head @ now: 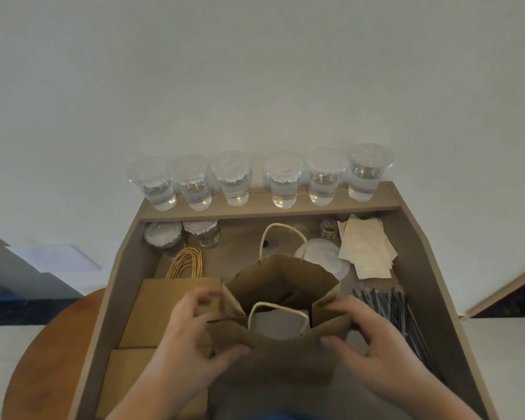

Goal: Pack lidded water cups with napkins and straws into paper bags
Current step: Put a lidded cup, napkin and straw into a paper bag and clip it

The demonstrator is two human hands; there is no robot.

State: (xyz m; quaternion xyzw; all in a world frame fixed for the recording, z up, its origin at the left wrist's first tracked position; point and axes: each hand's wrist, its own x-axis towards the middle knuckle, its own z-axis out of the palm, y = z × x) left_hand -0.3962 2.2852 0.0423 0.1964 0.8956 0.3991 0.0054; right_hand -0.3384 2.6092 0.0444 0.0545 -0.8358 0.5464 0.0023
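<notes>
Two-handed grip on brown paper bag (281, 363): left hand (188, 338) and right hand (376, 341) fingers (334, 341) curled round open mouth; cord handles (273, 303) raised.

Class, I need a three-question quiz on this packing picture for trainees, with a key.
1. How many cups stand on the shelf?
2. True or false: the left grip and the right grip both hold the bag.
3. Which lies right of the bag? A straws; B a kettle; C plates.
Key: 1. six; 2. true; 3. A.
</notes>
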